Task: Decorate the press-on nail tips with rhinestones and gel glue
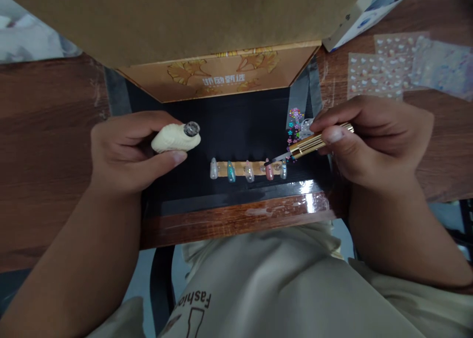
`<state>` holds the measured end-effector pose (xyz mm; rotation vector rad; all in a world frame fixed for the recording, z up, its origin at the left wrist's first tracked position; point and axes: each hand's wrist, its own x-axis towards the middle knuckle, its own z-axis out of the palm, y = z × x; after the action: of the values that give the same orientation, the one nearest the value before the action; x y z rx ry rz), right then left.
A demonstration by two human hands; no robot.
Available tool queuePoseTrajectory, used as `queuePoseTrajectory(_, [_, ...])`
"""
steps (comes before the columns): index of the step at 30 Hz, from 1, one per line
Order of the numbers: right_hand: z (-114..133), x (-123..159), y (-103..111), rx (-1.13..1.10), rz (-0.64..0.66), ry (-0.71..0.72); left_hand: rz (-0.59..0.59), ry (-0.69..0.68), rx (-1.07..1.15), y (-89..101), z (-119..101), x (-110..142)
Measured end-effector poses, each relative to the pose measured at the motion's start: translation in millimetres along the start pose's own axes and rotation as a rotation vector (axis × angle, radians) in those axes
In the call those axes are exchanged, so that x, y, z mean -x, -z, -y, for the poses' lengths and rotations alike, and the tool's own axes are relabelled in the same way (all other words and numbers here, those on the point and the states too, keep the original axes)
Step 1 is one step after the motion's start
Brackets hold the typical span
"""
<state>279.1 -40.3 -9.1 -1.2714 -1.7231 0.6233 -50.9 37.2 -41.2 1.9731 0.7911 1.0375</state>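
Observation:
Held in my left hand (136,151) is a cream nail polish bottle (173,138), tilted, its dark open neck facing right. My right hand (373,141) pinches the gold handle of a nail polish brush (306,147). The dark brush tip points left and lies over or against a pink false nail (269,170); whether it touches I cannot tell. Several false nails stand in a row on a tan strip (239,168), among them a teal one (231,172) and a clear glittery one (213,169). Small colourful flower decorations (294,126) lie just left of my right hand.
An orange box (221,74) with gold leaf prints stands behind the black mat (207,121). Patterned sticker sheets (377,74) lie at the far right on the wooden table (48,155). A white plastic bag (29,37) is at the far left.

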Motion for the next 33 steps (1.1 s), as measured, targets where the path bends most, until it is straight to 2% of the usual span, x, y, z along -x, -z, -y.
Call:
queuePoseTrajectory(10, [1.4,-2.3,-7.8,-0.022,-0.042,-0.07,0.007,-0.019,-0.031,-1.0,-0.8,-1.7])
queuePoseTrajectory(16, [0.6,-2.2,-6.6,0.013,-0.011,-0.097,0.006,0.001,-0.042,1.0,-0.7,0.1])
queuePoseTrajectory(27, [2.3,-4.1,-5.2,0.045,0.065,-0.032,-0.036,-0.014,0.009,-0.6,3.7,2.0])
queuePoseTrajectory(33, [2.9,-3.0,-4.0,0.045,0.053,-0.014,-0.039,-0.01,-0.012,-1.4,1.1,0.4])
